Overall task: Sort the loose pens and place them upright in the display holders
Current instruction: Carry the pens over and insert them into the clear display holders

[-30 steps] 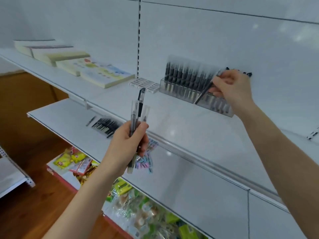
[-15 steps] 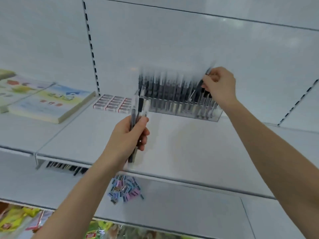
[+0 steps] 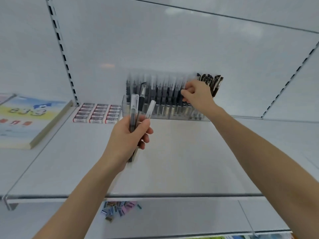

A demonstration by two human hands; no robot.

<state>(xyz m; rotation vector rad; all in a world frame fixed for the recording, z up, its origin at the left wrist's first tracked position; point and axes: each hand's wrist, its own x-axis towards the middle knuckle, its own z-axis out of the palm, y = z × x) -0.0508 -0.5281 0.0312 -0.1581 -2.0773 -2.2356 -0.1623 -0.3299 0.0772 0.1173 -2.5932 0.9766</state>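
Observation:
A clear display holder [image 3: 179, 114] stands at the back of the white shelf, filled with several upright black and clear pens [image 3: 155, 94]. A group of black-capped pens [image 3: 214, 83] sticks up at its right end. My right hand [image 3: 198, 97] reaches into the holder's right part, with curled fingertips pinching a dark pen among the rows. My left hand [image 3: 129, 137] hovers in front of the holder and grips three loose pens [image 3: 136, 107] upright, two with clear caps and one with a black cap.
Rows of small eraser boxes [image 3: 96, 112] lie left of the holder, and a colourful book [image 3: 25, 118] lies further left. Small coloured items [image 3: 119, 208] sit scattered on the lower shelf. The shelf's front edge [image 3: 189, 195] runs below my arms.
My right hand has brought its slanted pen down into the holder's rows. My left hand keeps the same pens and has come closer to the holder. The view has swung to face the holder.

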